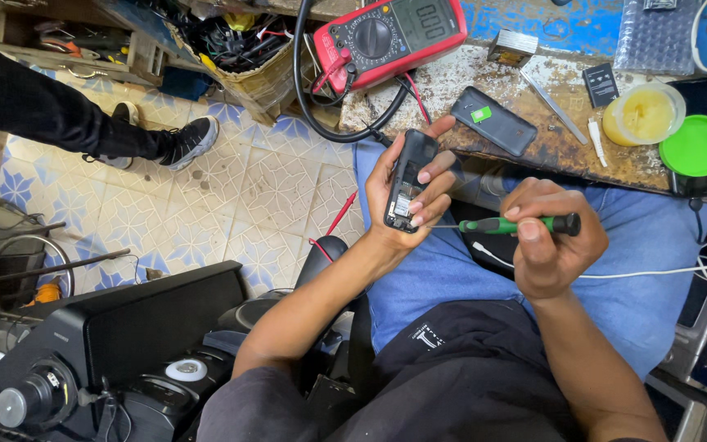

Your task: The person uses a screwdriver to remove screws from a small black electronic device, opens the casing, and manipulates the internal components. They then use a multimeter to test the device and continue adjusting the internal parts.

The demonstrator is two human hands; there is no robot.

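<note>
While the head camera looks straight down at a seated person's lap in blue jeans, the left hand (403, 192) is clamped around a small black phone (407, 180) with its back cover off, inner parts facing up, held above the left thigh just in front of the workbench (533, 143) edge. The right hand (546, 237) is closed around a green-and-black screwdriver (517, 224), its thin shaft pointing left toward the phone's lower end; whether the tip touches is too small to tell. On the bench sit a red multimeter (386, 37), a dark back cover (494, 121), tweezers (554, 105), an open tub of yellow paste (644, 113) and its green lid (700, 146). Because the phone is held in mid-air over the tiled floor (231, 196), a slipping tip could likely gouge the exposed board or jab the gripping fingers (431, 176), and a loosened screw could drop and be lost. Another person's black shoe (190, 141) rests on the floor nearby.
</note>
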